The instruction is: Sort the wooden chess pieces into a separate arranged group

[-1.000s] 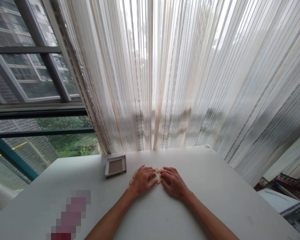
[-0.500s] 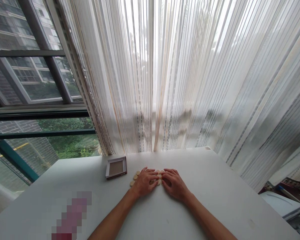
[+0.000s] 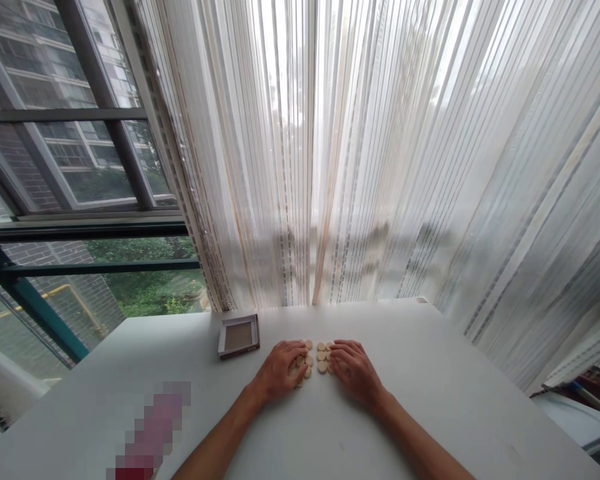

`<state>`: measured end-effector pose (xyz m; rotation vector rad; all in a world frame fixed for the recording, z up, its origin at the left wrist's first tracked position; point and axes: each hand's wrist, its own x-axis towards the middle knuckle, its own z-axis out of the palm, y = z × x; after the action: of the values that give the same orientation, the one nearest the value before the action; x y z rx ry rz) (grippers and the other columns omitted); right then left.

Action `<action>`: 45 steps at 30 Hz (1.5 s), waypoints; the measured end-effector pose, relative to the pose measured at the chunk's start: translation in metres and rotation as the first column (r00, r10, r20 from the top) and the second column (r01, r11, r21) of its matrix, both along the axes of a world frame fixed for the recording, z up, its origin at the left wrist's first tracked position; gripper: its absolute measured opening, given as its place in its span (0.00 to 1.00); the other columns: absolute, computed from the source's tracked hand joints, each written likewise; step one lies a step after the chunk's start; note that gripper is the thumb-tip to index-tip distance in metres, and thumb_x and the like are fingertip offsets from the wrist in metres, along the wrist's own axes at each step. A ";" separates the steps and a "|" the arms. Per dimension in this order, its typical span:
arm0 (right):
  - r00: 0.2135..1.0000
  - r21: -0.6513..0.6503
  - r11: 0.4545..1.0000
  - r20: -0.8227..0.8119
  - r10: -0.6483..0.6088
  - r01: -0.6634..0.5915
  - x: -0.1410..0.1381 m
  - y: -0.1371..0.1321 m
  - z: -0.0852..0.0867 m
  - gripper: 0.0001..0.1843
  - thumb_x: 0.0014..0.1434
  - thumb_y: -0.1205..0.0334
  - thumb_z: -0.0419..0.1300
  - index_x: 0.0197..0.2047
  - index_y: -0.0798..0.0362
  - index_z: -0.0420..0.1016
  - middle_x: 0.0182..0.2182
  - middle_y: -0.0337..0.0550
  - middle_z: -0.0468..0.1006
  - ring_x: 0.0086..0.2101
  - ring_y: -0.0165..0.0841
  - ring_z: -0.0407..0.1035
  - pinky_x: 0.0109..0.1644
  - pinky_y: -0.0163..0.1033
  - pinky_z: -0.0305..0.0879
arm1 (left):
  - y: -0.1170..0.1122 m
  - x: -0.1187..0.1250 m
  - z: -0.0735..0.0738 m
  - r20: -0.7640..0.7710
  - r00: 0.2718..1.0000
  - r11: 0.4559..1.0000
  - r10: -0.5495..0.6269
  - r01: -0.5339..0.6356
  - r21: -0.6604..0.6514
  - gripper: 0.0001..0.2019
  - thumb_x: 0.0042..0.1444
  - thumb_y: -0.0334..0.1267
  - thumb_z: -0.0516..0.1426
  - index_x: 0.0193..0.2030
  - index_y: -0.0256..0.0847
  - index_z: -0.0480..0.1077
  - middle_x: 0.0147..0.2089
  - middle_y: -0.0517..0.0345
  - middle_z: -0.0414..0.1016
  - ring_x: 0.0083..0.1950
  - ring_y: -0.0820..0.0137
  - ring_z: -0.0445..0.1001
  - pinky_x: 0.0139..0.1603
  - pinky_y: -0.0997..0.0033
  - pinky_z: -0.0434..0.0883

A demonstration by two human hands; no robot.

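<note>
My left hand [image 3: 280, 370] lies palm down over a cluster of small round wooden discs [image 3: 309, 361], its fingers spread across them. Part of that cluster is hidden under the fingers. Opposite it, my right hand [image 3: 357, 373] rests palm down with its fingertips on another group of pale wooden discs [image 3: 321, 356], which stand in short rows. A narrow gap of white table separates the two groups. Both hands have their fingers apart and grip nothing.
A shallow open box [image 3: 223, 341] with a pale rim sits beyond my left hand on the white table [image 3: 430, 393]. A pixelated pinkish patch [image 3: 155, 427] covers something at the near left. Sheer striped curtains [image 3: 380, 167] hang behind the table, beside a window [image 3: 95, 160].
My hands have moved apart, my left one leftward over the discs that showed beside it. A gap has opened between two disc groups. The view has shifted slightly.
</note>
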<state>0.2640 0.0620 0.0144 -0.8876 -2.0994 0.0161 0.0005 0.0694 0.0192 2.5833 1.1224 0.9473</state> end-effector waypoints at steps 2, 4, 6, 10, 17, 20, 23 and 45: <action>1.000 -0.008 1.000 0.015 0.011 -0.011 -0.005 0.001 0.002 0.09 0.65 0.68 0.57 0.43 0.49 0.78 0.46 0.49 0.82 0.50 0.44 0.74 0.54 0.53 0.68 | -0.002 -0.002 -0.001 -0.010 1.000 1.000 0.001 -0.001 -0.006 0.18 0.57 0.37 0.62 0.55 0.47 0.74 0.61 0.50 0.75 0.63 0.57 0.72 0.67 0.49 0.62; 0.998 -0.023 0.999 0.043 0.034 -0.033 -0.012 0.003 0.005 0.09 0.63 0.67 0.58 0.43 0.48 0.78 0.46 0.48 0.83 0.51 0.44 0.74 0.55 0.52 0.68 | -0.003 -0.003 -0.003 -0.017 1.000 1.000 0.005 -0.006 -0.015 0.19 0.56 0.38 0.63 0.55 0.49 0.74 0.62 0.50 0.74 0.63 0.56 0.71 0.68 0.48 0.61; 0.996 -0.042 0.998 0.073 0.059 -0.056 -0.021 0.007 0.009 0.09 0.61 0.66 0.61 0.45 0.47 0.78 0.48 0.47 0.82 0.51 0.43 0.74 0.55 0.51 0.68 | -0.004 -0.004 -0.005 -0.019 1.000 1.000 0.017 -0.018 -0.022 0.19 0.57 0.38 0.63 0.56 0.49 0.73 0.62 0.50 0.74 0.64 0.56 0.70 0.69 0.48 0.60; 0.985 -0.072 0.991 0.128 0.119 -0.111 -0.034 0.019 0.014 0.10 0.60 0.65 0.63 0.44 0.46 0.79 0.48 0.45 0.82 0.50 0.41 0.75 0.56 0.48 0.67 | -0.005 -0.008 -0.008 -0.021 0.999 0.998 0.050 -0.051 -0.029 0.17 0.58 0.40 0.62 0.54 0.50 0.75 0.62 0.50 0.74 0.64 0.56 0.71 0.69 0.46 0.59; 0.970 -0.092 0.983 0.172 0.173 -0.159 -0.030 0.036 0.013 0.12 0.58 0.67 0.64 0.45 0.47 0.80 0.46 0.45 0.83 0.50 0.41 0.76 0.57 0.46 0.67 | -0.013 -0.004 -0.008 -0.026 0.992 0.992 0.125 -0.126 -0.029 0.14 0.60 0.42 0.62 0.53 0.53 0.77 0.62 0.52 0.74 0.65 0.56 0.70 0.69 0.44 0.59; 0.974 -0.096 0.986 0.171 0.151 -0.136 -0.030 0.041 0.011 0.13 0.58 0.67 0.63 0.47 0.48 0.80 0.46 0.47 0.84 0.50 0.42 0.76 0.57 0.47 0.67 | -0.014 0.007 -0.011 -0.010 0.981 0.980 0.195 -0.195 -0.035 0.14 0.56 0.45 0.65 0.50 0.52 0.78 0.62 0.50 0.74 0.64 0.52 0.70 0.67 0.37 0.57; 0.969 -0.105 0.984 0.187 0.162 -0.145 -0.035 0.042 0.010 0.12 0.59 0.66 0.64 0.46 0.47 0.80 0.44 0.43 0.85 0.50 0.41 0.76 0.57 0.46 0.67 | -0.014 0.012 -0.012 -0.003 0.977 0.976 0.214 -0.214 -0.034 0.13 0.57 0.43 0.63 0.50 0.52 0.78 0.61 0.51 0.76 0.64 0.53 0.71 0.67 0.37 0.58; 0.946 -0.169 0.979 0.283 0.160 -0.116 -0.039 0.042 0.011 0.12 0.66 0.62 0.59 0.49 0.41 0.81 0.49 0.41 0.82 0.54 0.40 0.71 0.60 0.46 0.60 | -0.018 0.006 -0.009 0.028 0.988 0.986 0.149 -0.150 0.077 0.07 0.61 0.37 0.61 0.43 0.51 0.79 0.51 0.57 0.82 0.53 0.60 0.78 0.66 0.46 0.61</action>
<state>0.2253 0.1041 0.0252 -0.8712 -2.4653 0.1235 0.0067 0.0512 0.0104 2.5719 1.3140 1.0711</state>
